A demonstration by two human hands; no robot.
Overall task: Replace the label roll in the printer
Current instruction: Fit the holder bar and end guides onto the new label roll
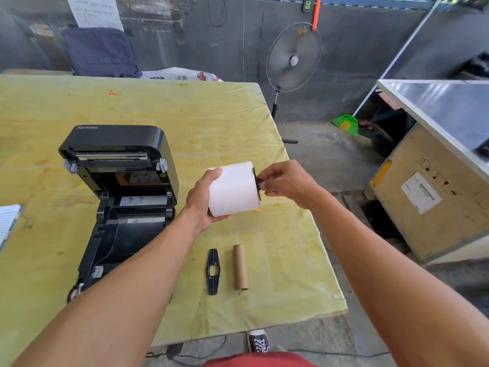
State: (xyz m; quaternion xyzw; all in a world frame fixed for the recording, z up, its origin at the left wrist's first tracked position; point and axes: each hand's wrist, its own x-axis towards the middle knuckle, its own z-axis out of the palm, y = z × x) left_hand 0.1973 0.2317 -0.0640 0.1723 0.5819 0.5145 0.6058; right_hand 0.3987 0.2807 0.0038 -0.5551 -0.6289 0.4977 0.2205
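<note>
A full white label roll (234,189) is held above the table, right of the printer. My left hand (202,201) grips its left end from below. My right hand (287,184) pinches a black spindle piece (258,184) pressed against the roll's right end. The black label printer (119,197) sits on the left with its lid raised, and its roll bay holds nothing. Near the front edge lie an empty brown cardboard core (240,267) and a flat black plastic guide piece (213,271), side by side.
The table (185,115) has a yellow-green cover; its right edge runs close to my right arm. A stack of white paper (8,221) lies at the far left edge. A dark bag (99,51) stands behind the table. A fan (293,59) and a metal-topped crate (434,181) stand to the right.
</note>
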